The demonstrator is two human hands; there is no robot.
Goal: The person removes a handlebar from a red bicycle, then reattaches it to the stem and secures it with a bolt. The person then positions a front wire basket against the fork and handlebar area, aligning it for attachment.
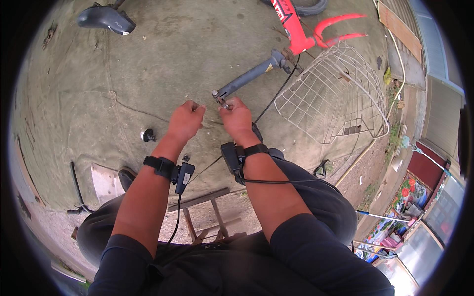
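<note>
A grey handlebar stem (249,75) slants from a red bicycle frame (291,30) down toward my hands. At its near end is a small metal clamp (221,99). The fingers of my right hand (236,117) are closed around this shiny metal clamp end, though they hide part of it. Just left of it, apart from the stem, my left hand (186,121) is closed with thumb and fingertips together. Whatever it may pinch is too small to make out. A red fork (340,29) sticks out from the frame's head.
A wire basket (331,93) lies right of the stem. A black saddle (106,19) is at the far left. A round black-and-silver part (147,135), perhaps a bell, lies left of my left forearm. A black tube (76,182) lies lower left; a wooden stool (205,217) shows below me.
</note>
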